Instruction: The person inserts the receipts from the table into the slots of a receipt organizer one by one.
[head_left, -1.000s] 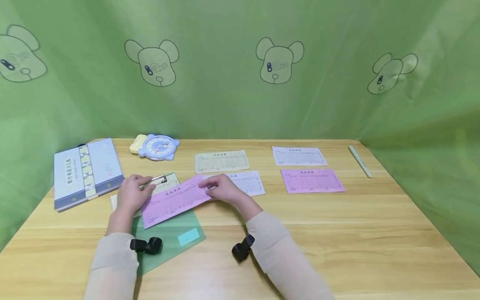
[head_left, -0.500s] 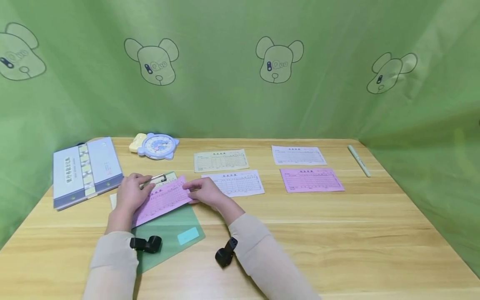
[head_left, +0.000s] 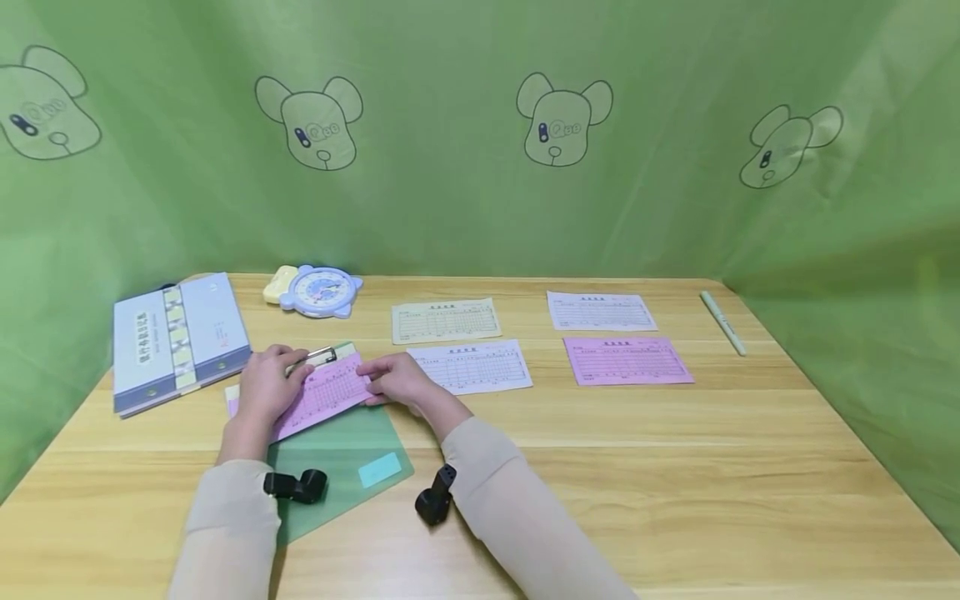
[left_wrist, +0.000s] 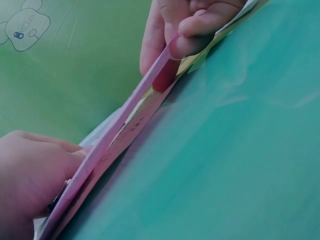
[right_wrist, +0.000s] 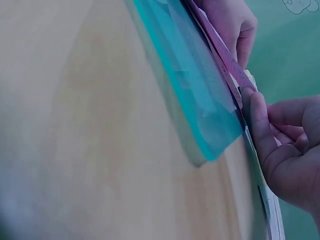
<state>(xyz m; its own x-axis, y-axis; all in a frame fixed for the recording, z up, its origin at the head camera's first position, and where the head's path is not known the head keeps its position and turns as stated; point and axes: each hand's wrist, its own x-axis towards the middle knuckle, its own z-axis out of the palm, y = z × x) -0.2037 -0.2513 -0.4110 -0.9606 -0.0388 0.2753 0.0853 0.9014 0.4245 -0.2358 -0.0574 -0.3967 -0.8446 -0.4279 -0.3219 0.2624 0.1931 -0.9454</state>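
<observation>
A pink printed slip [head_left: 333, 390] lies tilted over a translucent green clipboard [head_left: 341, 458] on the left of the table. My right hand [head_left: 401, 379] pinches the slip's right end between thumb and fingers; the right wrist view shows the slip [right_wrist: 222, 47] edge-on, raised off the board. At the board's top edge my left hand [head_left: 264, 385] grips the metal clip [head_left: 322, 357], with its thumb by the slip's upper edge. Pale paper shows under the pink slip. The slip's left end is partly hidden behind the left hand.
Right of the clipboard lie a cream slip [head_left: 446, 322], two white slips, the nearer one [head_left: 480, 367] beside my right hand, and another pink slip [head_left: 628, 361]. A blue account book [head_left: 180, 342], a toy clock [head_left: 322, 292] and a pale green pen [head_left: 723, 323] stand farther out.
My right hand has moved left, carrying the pink slip up against the clip and further under the left hand. The left hand has kept its place at the clip.
</observation>
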